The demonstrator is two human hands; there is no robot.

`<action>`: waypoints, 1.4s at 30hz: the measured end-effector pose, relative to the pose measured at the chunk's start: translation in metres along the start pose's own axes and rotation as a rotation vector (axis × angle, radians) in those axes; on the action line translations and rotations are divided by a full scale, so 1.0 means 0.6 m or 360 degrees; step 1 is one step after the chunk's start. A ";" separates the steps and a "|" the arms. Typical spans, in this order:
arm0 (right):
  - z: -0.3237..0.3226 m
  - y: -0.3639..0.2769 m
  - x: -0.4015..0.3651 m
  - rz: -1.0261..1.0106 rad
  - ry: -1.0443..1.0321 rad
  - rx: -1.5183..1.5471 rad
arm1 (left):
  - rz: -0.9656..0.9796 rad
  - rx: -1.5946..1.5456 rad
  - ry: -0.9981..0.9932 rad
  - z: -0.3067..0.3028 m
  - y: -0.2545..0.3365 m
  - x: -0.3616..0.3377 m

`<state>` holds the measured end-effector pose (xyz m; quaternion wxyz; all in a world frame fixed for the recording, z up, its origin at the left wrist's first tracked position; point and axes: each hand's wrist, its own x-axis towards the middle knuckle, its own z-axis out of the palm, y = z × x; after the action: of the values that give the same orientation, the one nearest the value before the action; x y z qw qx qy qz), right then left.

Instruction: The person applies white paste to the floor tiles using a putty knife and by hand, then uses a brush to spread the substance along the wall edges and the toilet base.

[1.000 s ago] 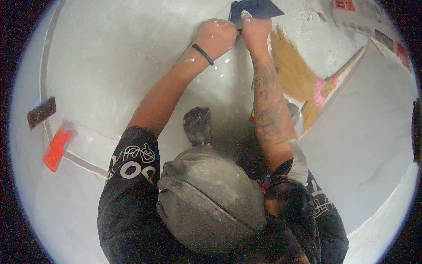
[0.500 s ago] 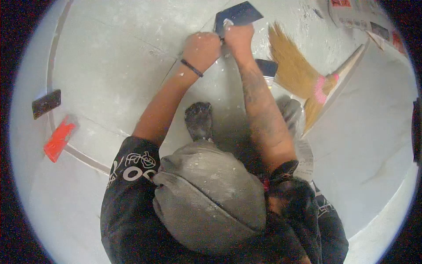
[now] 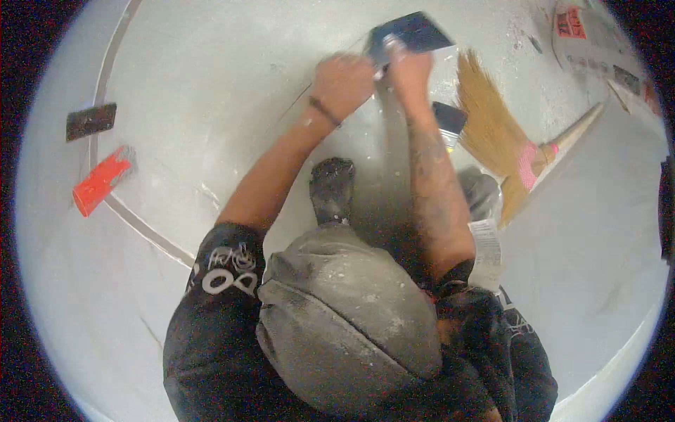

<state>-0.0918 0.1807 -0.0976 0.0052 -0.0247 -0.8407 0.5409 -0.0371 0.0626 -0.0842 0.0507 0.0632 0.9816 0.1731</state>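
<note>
Head cam only, looks fwd & down over wearer's knee [image 3: 348,316] to floor [image 3: 211,126]; close range, v. wide angle.

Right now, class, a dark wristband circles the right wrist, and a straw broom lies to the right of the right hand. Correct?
No: the head view shows the dark wristband around the wrist of the left hand. The straw broom does lie to the right of the right hand.

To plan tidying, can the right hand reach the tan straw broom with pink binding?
Probably yes: the broom lies near the right hand, nothing visibly between, but the dark flat scraper occupies that hand.
</note>
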 end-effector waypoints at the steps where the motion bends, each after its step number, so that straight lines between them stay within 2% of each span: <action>1: -0.013 0.017 0.032 0.0161 0.0028 -0.0100 | 0.0097 0.0016 0.0108 0.008 0.010 0.036; 2: -0.021 0.031 0.063 -0.0023 0.0254 -0.0174 | 0.0209 0.0021 0.0223 0.012 0.018 0.070; 3: -0.033 0.022 0.086 -0.0025 0.0368 -0.0085 | 0.0225 0.0010 0.0232 0.018 0.026 0.103; 5: -0.060 0.031 0.140 0.0113 0.0236 -0.0564 | 0.0296 -0.0032 0.0370 0.026 0.039 0.158; 9: -0.058 0.074 0.202 0.0086 0.0312 -0.0253 | 0.0249 -0.0064 0.0350 0.042 0.048 0.209; 11: -0.042 0.071 0.208 -0.0162 0.0203 -0.0811 | 0.0196 -0.0003 0.0288 0.052 0.042 0.211; 12: -0.040 0.066 0.203 -0.0156 0.0193 -0.0822 | 0.0189 -0.0015 0.0280 0.051 0.036 0.209; 14: -0.047 0.057 0.182 -0.0437 0.0269 -0.1083 | 0.0345 -0.0162 0.0284 0.053 0.022 0.206; 15: -0.047 0.052 0.179 -0.0438 0.0268 -0.1098 | 0.0346 -0.0176 0.0287 0.051 0.021 0.201; 17: -0.040 0.044 0.169 -0.0095 0.0174 -0.0521 | 0.0354 -0.0219 0.0330 0.044 0.016 0.187; 19: -0.041 0.039 0.154 -0.0088 0.0214 -0.0530 | 0.0347 -0.0147 0.0309 0.041 0.009 0.176; 21: -0.042 0.030 0.140 -0.0522 -0.0344 -0.1895 | 0.0335 -0.0072 0.0276 0.036 0.008 0.160; 22: -0.041 0.037 0.137 -0.0523 -0.0345 -0.1889 | 0.0340 -0.0076 0.0280 0.032 0.006 0.155; 24: -0.040 0.051 0.135 -0.0147 -0.0098 -0.0730 | 0.0340 -0.0072 0.0287 0.032 0.003 0.137; 28: -0.008 0.031 0.099 -0.0320 0.0117 -0.0690 | 0.0222 -0.0084 0.0249 0.027 -0.002 0.101; 30: 0.008 0.018 0.081 -0.0105 0.0162 -0.0721 | 0.0160 -0.0089 0.0239 0.020 -0.006 0.081; 31: 0.012 0.012 0.073 -0.0116 0.0167 -0.0710 | 0.0121 -0.0083 0.0215 0.020 -0.009 0.072; 33: 0.021 0.011 0.060 -0.0330 0.0107 -0.0740 | 0.0071 -0.0071 0.0179 0.017 -0.013 0.060; 34: 0.021 0.011 0.056 -0.0328 0.0108 -0.0727 | 0.0056 -0.0078 0.0166 0.016 -0.014 0.054; 36: 0.021 0.010 0.045 -0.0401 -0.0236 -0.1199 | 0.0042 -0.0070 0.0147 0.015 -0.017 0.036; 37: 0.024 0.013 0.033 -0.0395 -0.0238 -0.1185 | 0.0007 -0.0061 0.0097 0.017 -0.015 0.027; 39: 0.031 0.029 0.002 -0.0272 -0.0121 -0.0624 | -0.0026 -0.0044 0.0051 0.016 -0.014 0.002; 40: 0.037 0.036 -0.015 -0.0275 -0.0114 -0.0618 | -0.0049 -0.0093 0.0001 0.014 -0.016 -0.017; 42: 0.057 0.022 -0.058 0.0040 -0.0028 -0.0369 | -0.0069 -0.0135 -0.0052 0.011 -0.019 -0.057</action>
<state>-0.0577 0.1536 -0.1233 -0.0118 -0.0308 -0.8973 0.4402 -0.0038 0.0493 -0.0913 0.0732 0.0426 0.9735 0.2125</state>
